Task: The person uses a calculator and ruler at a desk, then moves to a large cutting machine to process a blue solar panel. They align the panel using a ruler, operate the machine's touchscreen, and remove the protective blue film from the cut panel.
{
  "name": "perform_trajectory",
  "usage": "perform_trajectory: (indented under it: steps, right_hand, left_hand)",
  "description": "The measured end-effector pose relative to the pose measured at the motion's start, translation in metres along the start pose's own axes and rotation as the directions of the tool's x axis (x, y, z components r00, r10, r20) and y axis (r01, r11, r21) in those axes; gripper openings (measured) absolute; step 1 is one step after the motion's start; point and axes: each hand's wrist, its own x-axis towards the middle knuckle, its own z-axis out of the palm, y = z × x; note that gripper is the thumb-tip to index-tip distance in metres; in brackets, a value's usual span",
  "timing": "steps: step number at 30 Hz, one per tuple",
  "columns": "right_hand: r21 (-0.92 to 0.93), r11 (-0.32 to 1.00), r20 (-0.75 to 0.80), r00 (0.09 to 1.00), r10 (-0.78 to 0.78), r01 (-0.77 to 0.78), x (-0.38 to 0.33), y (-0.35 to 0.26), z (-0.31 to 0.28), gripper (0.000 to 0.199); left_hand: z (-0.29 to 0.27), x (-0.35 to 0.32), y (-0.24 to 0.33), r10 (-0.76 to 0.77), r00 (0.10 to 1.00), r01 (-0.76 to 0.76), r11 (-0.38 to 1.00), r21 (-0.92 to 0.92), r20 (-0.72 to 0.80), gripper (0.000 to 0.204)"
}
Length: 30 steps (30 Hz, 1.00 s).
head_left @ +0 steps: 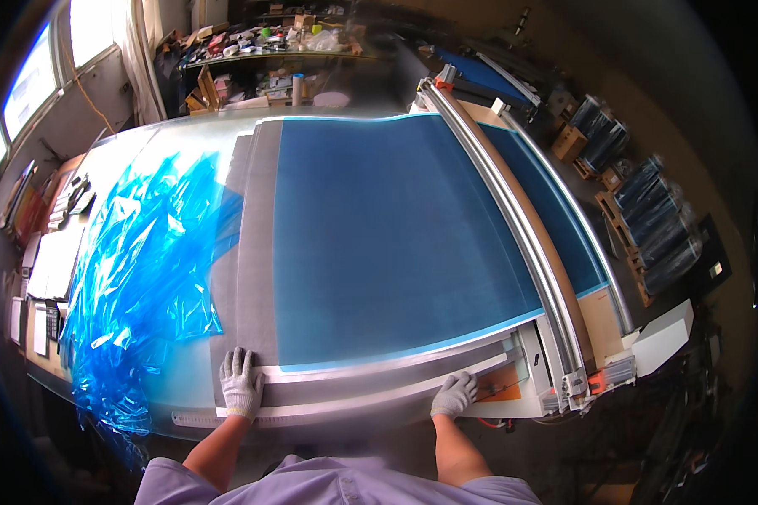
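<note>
A large blue sheet with a light-blue border lies flat on the long table. Grey sheet material shows along its left side, and long grey strips with white edges run along the front. My left hand, in a pale knitted glove, rests with fingers stretched out on the grey material near the sheet's front left corner. My right hand, gloved alike, has bent fingers closed at the right part of the front grey strip; its fingertips are partly hidden. A metal ruler lies along the table's front edge, left of my left hand.
Crumpled shiny blue film covers the table's left part and hangs over the front. A metal roller bar crosses the right side. A cluttered workbench stands behind; wrapped rolls on pallets stand at the right.
</note>
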Motion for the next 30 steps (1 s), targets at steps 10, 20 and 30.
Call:
perform_trajectory:
  steps: [10,20,30]
  right_hand:
    - [-0.027,1.0,0.019,1.0,-0.004,0.005,0.0009,-0.0001,-0.0012,0.032]
    - [-0.012,1.0,0.042,0.999,-0.002,0.002,0.0009,-0.0054,-0.0064,0.038]
    - [0.003,1.0,-0.006,1.0,-0.019,0.019,0.0009,-0.0023,-0.0038,0.033]
  left_hand:
    - [-0.0004,0.0005,-0.0008,0.001,1.0,-0.001,1.0,-0.009,0.001,0.061]
    - [-0.0028,-0.0001,-0.0014,-0.006,1.0,0.006,1.0,-0.017,-0.01,0.06]
    - [0.0002,0.0005,0.0,-0.009,1.0,0.009,1.0,-0.002,0.006,0.059]
